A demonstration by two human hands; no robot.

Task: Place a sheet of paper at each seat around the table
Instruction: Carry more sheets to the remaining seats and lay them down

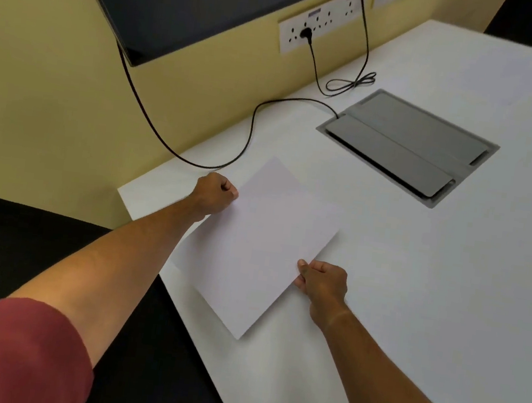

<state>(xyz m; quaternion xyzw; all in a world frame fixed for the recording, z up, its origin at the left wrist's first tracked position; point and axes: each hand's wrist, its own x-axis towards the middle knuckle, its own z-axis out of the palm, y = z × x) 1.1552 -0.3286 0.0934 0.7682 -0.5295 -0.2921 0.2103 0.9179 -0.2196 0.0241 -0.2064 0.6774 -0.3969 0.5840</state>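
A white sheet of paper (259, 247) lies tilted over the near left part of the white table (432, 270), its near corner just above the surface with a shadow under it. My left hand (214, 195) pinches the sheet's left edge, fingers closed. At the sheet's right edge, my right hand (321, 282) grips it between thumb and fingers. A black chair (5, 238) sits at this seat, to the left of the table edge.
A grey cable box lid (407, 144) is set into the table beyond the sheet. Black cables (250, 126) run from a wall socket (317, 28) and a dark wall screen (181, 2) across the table's far edge.
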